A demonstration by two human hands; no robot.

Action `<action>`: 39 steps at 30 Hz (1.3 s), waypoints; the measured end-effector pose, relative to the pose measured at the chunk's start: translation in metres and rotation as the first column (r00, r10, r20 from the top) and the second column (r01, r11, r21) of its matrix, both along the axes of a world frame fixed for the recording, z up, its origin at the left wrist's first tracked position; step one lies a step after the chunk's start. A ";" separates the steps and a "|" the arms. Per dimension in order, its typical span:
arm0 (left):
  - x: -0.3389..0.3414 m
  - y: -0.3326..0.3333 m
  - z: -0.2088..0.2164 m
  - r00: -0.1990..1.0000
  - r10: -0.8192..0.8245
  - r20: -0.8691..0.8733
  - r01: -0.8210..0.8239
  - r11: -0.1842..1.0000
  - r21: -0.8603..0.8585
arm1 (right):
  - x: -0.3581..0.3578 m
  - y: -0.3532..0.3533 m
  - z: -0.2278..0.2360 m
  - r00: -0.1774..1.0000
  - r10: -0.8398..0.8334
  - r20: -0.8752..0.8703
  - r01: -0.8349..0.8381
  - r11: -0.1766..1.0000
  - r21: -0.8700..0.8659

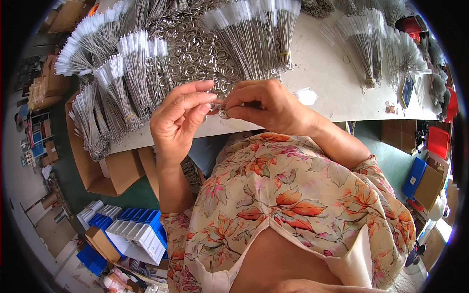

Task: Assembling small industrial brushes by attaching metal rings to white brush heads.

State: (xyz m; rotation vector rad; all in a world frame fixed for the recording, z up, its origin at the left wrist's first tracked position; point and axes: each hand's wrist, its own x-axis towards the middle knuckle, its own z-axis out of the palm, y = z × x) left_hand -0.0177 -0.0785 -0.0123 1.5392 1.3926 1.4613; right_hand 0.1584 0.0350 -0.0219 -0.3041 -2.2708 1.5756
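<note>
My left hand (178,117) is pinching a small metal ring (223,114) between thumb and fingertips, in front of my chest at the table's near edge. Close against it, my right hand (271,105) is closed around thin wire brushes, whose wire ends meet the ring at the fingertips. White bristles (306,96) show past the right hand, apparently the far ends of these brushes; my fingers hide most of the wires. Just beyond both hands spreads a large heap of loose metal rings (195,49).
Bundles of white-bristled wire brushes (132,63) lie left of the rings, with more brushes (249,39) behind my right hand and others (366,44) farther right on the white table (312,63). A cardboard box (115,176) and blue and white crates (134,237) stand lower left.
</note>
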 end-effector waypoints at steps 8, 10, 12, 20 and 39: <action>-0.008 0.019 0.020 0.974 -0.190 0.128 0.195 0.980 -0.028 | 0.008 0.015 0.020 0.977 0.171 0.124 -0.077 0.833 -0.548; -0.005 0.022 0.021 0.973 -0.186 0.138 0.189 0.982 -0.012 | 0.010 0.018 0.019 0.980 0.166 0.114 -0.073 0.820 -0.567; -0.005 0.025 0.019 0.974 -0.183 0.133 0.186 0.982 -0.015 | 0.010 0.020 0.016 0.981 0.162 0.102 -0.072 0.806 -0.587; 0.005 0.031 0.023 0.983 -0.145 0.116 0.143 0.989 0.021 | 0.014 0.027 0.016 0.996 0.074 0.043 -0.020 0.688 -0.725; 0.022 0.035 0.026 0.993 0.112 -0.027 -0.106 0.980 0.168 | 0.004 0.015 0.041 0.979 -0.200 -0.043 0.114 0.708 -0.697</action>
